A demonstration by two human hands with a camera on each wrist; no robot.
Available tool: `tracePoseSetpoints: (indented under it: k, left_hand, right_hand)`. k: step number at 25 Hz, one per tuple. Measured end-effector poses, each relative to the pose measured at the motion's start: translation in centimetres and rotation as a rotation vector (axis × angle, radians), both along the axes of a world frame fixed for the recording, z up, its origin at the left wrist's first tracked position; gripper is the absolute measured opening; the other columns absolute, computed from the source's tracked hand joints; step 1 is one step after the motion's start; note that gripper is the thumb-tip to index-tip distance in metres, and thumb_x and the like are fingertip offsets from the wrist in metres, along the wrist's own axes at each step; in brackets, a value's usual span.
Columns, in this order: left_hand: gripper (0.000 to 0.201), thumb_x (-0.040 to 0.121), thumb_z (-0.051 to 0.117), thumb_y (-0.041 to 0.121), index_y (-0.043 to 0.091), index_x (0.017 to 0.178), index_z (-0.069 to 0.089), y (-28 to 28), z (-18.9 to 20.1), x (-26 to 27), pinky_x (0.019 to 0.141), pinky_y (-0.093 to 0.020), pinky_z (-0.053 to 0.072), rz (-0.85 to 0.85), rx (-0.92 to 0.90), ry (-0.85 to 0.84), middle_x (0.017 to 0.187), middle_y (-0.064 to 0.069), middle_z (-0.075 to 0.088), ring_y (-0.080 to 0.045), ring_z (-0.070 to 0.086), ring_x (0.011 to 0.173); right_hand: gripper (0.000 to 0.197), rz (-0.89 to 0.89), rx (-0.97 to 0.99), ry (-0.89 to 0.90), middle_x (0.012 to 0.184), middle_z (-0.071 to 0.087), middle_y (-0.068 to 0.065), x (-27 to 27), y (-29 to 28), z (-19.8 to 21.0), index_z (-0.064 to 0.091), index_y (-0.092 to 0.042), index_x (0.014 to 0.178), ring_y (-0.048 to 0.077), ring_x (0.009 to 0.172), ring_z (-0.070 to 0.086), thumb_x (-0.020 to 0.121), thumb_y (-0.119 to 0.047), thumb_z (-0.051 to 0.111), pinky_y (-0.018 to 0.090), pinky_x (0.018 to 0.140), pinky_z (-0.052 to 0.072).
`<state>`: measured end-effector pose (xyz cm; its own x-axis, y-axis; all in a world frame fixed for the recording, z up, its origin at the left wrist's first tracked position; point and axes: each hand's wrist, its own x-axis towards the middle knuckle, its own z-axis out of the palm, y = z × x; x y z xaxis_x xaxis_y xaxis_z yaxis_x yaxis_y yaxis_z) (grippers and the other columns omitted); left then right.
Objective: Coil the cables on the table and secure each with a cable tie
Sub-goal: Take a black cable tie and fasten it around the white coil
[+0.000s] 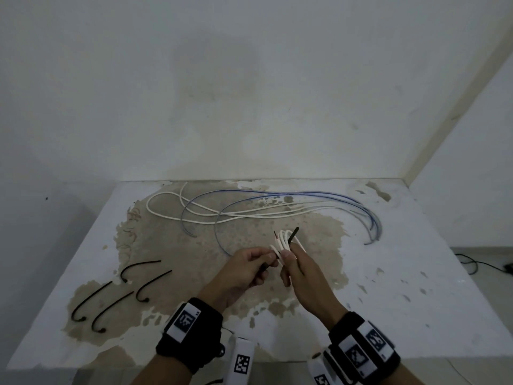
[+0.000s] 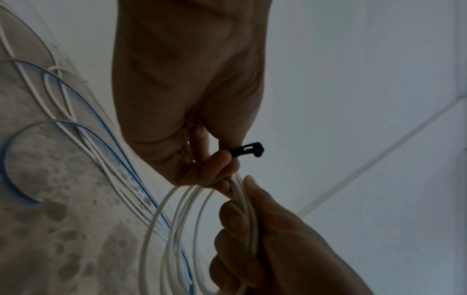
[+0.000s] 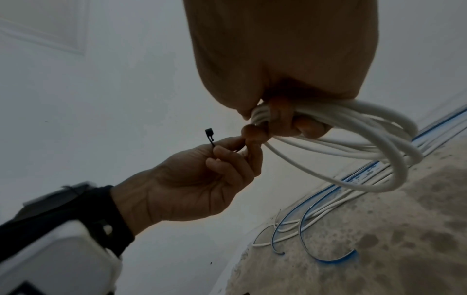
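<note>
Coiled white round-sheathed cable sits bunched in my right hand, held above the middle of the worn white tabletop with the brown patch; right fingers are curled tight round the gathered loops, thumb on top. My left hand pinches a thin black plastic cable tie just below its locking head, thumb and forefinger together, head end poking out free in the wrist views, tail sticking up past the coil. Tie looks laid across the bundle but not yet threaded through its head, so I judge this first coil wound but not secured. Whether the tie passes fully round the loops, cannot tell, fingers hide it. Left to do: close this tie, then coil and tie the rest. Loose long white cable and loose blue-edged translucent cable lie spread and crossing each other at the far side of the table, uncoiled. Four spare black hooked cable ties lie apart at the near left, within reach. In the way: the two loose cables overlap, so likely need untangling before coiling; the stiff coil may spring open if my right grip eases.
</note>
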<state>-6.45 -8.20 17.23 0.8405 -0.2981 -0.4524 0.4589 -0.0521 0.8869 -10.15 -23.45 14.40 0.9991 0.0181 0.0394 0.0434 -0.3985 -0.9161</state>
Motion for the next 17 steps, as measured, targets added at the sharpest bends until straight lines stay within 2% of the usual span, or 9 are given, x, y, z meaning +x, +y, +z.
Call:
tracePoseSetpoints:
  k: [2, 4, 6, 8, 10, 12, 14, 16, 17]
  left_hand:
    - [0.02, 0.1, 0.051, 0.013, 0.007, 0.102, 0.069, -0.7, 0.5, -0.2, 0.05, -0.017, 0.046, 0.05, -0.044, 0.02, 0.087, -0.009, 0.071, -0.006, 0.055, 0.054]
    - [0.025, 0.102, 0.047, 0.018, 0.009, 0.105, 0.07, -1.0, 0.9, -0.3, 0.058, -0.02, 0.052, 0.059, -0.072, -0.037, 0.094, -0.013, 0.075, -0.012, 0.064, 0.064]
    - [0.024, 0.101, 0.048, 0.019, 0.013, 0.108, 0.071, -1.1, 0.9, -0.4, 0.068, -0.022, 0.056, -0.024, -0.002, -0.218, 0.098, -0.009, 0.076, -0.015, 0.07, 0.078]
    - [0.018, 0.099, 0.053, 0.018, 0.019, 0.106, 0.069, -1.4, 0.6, -0.7, 0.073, -0.023, 0.056, -0.085, 0.133, -0.469, 0.095, -0.001, 0.074, -0.012, 0.071, 0.084]
    - [0.016, 0.099, 0.053, 0.022, 0.026, 0.106, 0.067, -1.8, 0.3, -0.8, 0.074, -0.023, 0.056, -0.063, 0.251, -0.693, 0.092, 0.007, 0.073, -0.008, 0.069, 0.084]
    - [0.023, 0.1, 0.052, 0.028, 0.028, 0.116, 0.067, -2.2, 0.2, -0.7, 0.075, -0.021, 0.055, -0.039, 0.295, -0.849, 0.097, 0.01, 0.072, -0.006, 0.069, 0.087]
    - [0.027, 0.099, 0.054, 0.027, 0.029, 0.123, 0.065, -2.4, 0.2, -0.4, 0.077, -0.018, 0.055, -0.053, 0.251, -0.869, 0.103, 0.008, 0.073, -0.004, 0.069, 0.088]
    - [0.027, 0.097, 0.056, 0.025, 0.031, 0.123, 0.064, -2.6, 0.2, -0.3, 0.077, -0.02, 0.056, -0.062, 0.206, -0.834, 0.105, 0.008, 0.073, -0.002, 0.07, 0.088]
    - [0.027, 0.097, 0.057, 0.025, 0.031, 0.122, 0.064, -2.7, 0.1, -0.2, 0.078, -0.023, 0.057, -0.048, 0.198, -0.824, 0.105, 0.009, 0.073, -0.002, 0.07, 0.087]
  right_hand:
    - [0.025, -0.053, 0.0, -0.021, 0.062, 0.06, -0.001, 0.0, -0.3, -0.1, 0.059, -0.033, 0.112, 0.022, 0.058, 0.055, 0.108, -0.034, 0.035, 0.039, 0.061, 0.046]
    - [0.026, -0.117, -0.006, -0.033, 0.061, 0.064, -0.003, 0.1, -0.6, -0.2, 0.061, -0.032, 0.114, 0.025, 0.06, 0.058, 0.107, -0.033, 0.037, 0.036, 0.059, 0.045]
    - [0.027, -0.158, -0.013, -0.051, 0.062, 0.066, -0.005, 0.1, -1.0, -0.2, 0.064, -0.03, 0.109, 0.02, 0.058, 0.059, 0.107, -0.033, 0.037, 0.029, 0.056, 0.044]
    - [0.03, -0.176, -0.017, -0.079, 0.064, 0.067, -0.006, 0.2, -1.1, -0.2, 0.066, -0.026, 0.108, 0.013, 0.059, 0.062, 0.107, -0.034, 0.037, 0.026, 0.058, 0.046]
    - [0.031, -0.181, -0.01, -0.109, 0.066, 0.068, -0.006, 0.2, -0.8, 0.2, 0.066, -0.028, 0.113, 0.009, 0.063, 0.066, 0.107, -0.034, 0.036, 0.024, 0.061, 0.049]
    - [0.029, -0.181, 0.017, -0.135, 0.068, 0.07, -0.006, 0.0, -0.4, 0.5, 0.059, -0.034, 0.125, 0.005, 0.068, 0.068, 0.107, -0.031, 0.037, 0.02, 0.065, 0.05]
    - [0.034, -0.198, 0.051, -0.162, 0.081, 0.072, -0.009, -0.3, -0.2, 0.7, 0.048, -0.039, 0.137, 0.001, 0.079, 0.069, 0.106, -0.031, 0.038, 0.013, 0.071, 0.051]
    - [0.035, -0.255, 0.064, -0.182, 0.103, 0.071, -0.011, -0.5, -0.2, 0.8, 0.053, -0.037, 0.135, -0.004, 0.095, 0.065, 0.103, -0.036, 0.041, 0.012, 0.081, 0.051]
    - [0.032, -0.292, 0.065, -0.188, 0.105, 0.068, -0.011, -0.5, -0.2, 0.9, 0.059, -0.037, 0.129, -0.005, 0.098, 0.062, 0.101, -0.038, 0.043, 0.012, 0.081, 0.049]
